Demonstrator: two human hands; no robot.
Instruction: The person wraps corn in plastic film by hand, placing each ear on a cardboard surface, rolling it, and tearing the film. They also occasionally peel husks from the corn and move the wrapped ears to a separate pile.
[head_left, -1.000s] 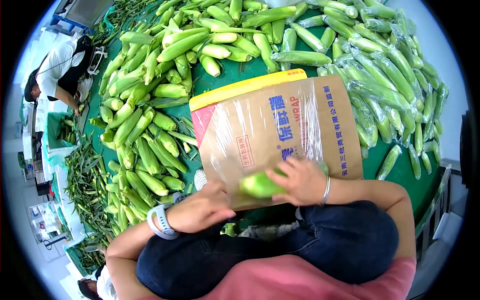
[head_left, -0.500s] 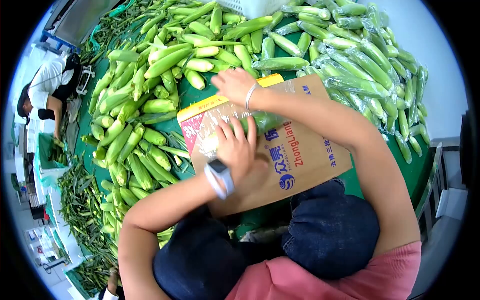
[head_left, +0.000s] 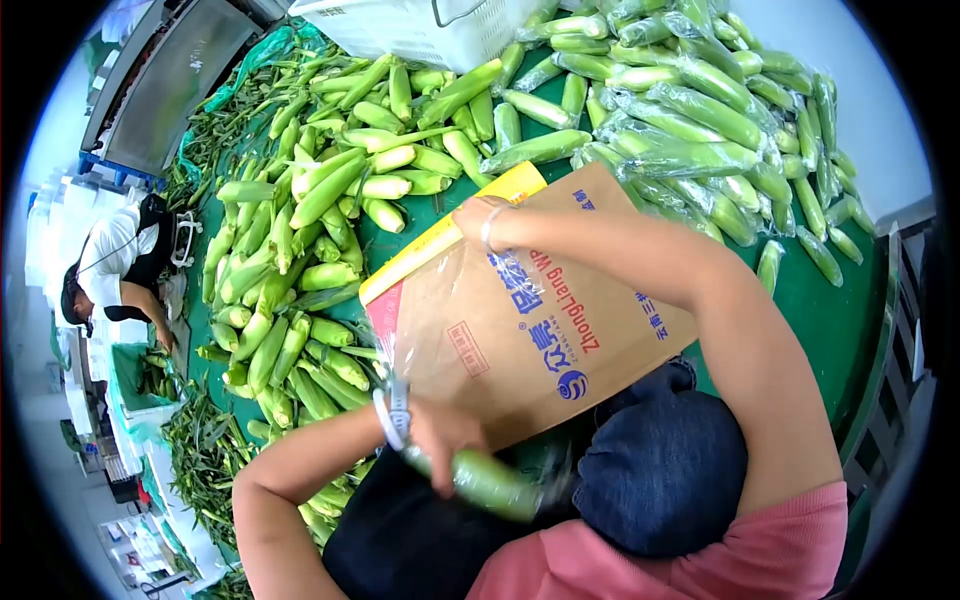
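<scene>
The person's left hand [head_left: 447, 432] curls around one end of a blurred, film-wrapped corn ear [head_left: 495, 487], on the near side of the cling-film box [head_left: 480, 320]. The right hand [head_left: 482, 222] touches the box's far yellow edge [head_left: 412, 258]; whether its fingers pinch cannot be told. Unwrapped ears [head_left: 325, 190] heap the green counter [head_left: 815, 325] at left, wrapped ears [head_left: 700, 120] far right.

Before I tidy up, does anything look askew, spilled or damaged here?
The cardboard box sits askew, turned at a slant on the green table. One loose ear lies just outside the wrapped heap. Otherwise, I see no obvious spill or damage.
</scene>
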